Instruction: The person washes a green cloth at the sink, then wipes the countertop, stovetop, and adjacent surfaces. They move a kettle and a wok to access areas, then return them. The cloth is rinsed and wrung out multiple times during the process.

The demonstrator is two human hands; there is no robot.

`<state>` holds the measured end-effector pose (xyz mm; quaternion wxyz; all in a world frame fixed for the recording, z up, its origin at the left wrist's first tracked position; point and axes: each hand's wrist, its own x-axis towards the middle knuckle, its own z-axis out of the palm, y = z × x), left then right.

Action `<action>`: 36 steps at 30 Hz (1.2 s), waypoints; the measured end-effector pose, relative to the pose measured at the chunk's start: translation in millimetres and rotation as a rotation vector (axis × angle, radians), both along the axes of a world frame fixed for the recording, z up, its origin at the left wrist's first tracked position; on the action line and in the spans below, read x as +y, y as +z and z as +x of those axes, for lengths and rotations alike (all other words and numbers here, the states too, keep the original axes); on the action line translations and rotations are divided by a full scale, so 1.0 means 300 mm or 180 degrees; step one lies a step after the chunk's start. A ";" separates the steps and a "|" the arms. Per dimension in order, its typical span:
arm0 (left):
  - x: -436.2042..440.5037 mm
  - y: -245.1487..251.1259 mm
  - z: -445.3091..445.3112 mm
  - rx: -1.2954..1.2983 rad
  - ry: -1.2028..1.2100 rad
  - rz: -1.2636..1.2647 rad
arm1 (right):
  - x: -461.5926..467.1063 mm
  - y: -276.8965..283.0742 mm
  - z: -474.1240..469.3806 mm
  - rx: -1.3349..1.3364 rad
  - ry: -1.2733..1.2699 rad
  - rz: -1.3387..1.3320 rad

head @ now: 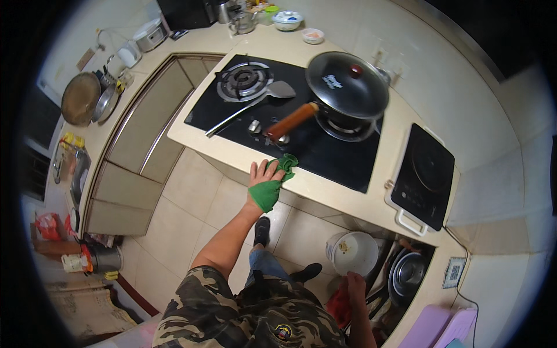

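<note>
My left hand (262, 172) presses on the countertop's front edge, its fingers spread over a bunched green cloth (266, 196). Part of that cloth hangs back over the wrist, and another part touches the black glass gas hob (335, 166). Low on the right, my right hand (356, 282) grips a red cloth (338, 306), partly hidden by the arm and shirt. A lidded wok (348, 89) sits on the hob's right burner, its wooden handle (292, 121) reaching out over the knobs. Across the left of the hob lies a metal spatula (243, 111).
An induction cooker (424, 174) with white handles stands right of the hob. Below the counter are a white bucket (354, 252) and, on an open shelf, stacked metal pots (409, 274). A bowl (313, 35) sits behind the hob. A cable (462, 272) runs along the right counter.
</note>
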<state>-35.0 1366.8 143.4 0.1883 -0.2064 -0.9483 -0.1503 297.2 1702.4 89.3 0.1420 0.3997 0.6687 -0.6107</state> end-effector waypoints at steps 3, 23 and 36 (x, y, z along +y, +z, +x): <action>-0.213 0.004 -0.073 -0.0001 0.0232 -0.0068 | -0.098 0.009 -0.076 0.0131 0.0486 0.0254; -0.970 0.001 -0.342 -0.0192 0.0318 0.0291 | -1.483 0.330 -1.746 0.1678 0.2109 0.1681; -0.934 -0.025 -0.339 -0.0236 0.0548 0.0659 | -1.586 0.263 -1.889 0.1043 0.1037 0.2088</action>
